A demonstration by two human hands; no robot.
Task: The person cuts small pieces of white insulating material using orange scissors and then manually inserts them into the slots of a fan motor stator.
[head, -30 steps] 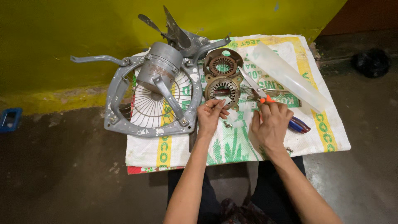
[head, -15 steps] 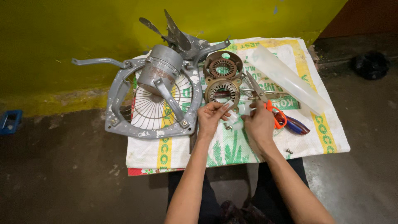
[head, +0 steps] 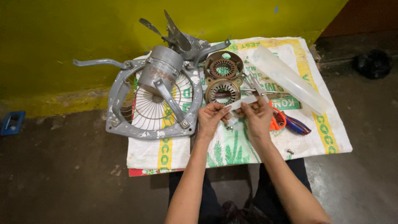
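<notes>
We pinched a thin white strip between our left hand and right hand, fingers closed on either end. Its long axis ran left to right, tilting up rightward, just below the lower round stator on the woven sack.

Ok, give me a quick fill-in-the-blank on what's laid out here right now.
1. Both hands, left hand and right hand, hold a thin ____ strip.
2. The grey fan frame lies to the person's ____.
3. Two round motor stators lie on a woven ____.
4. The scissors have ____ handles.

Missing: white; left; sack; orange
</notes>
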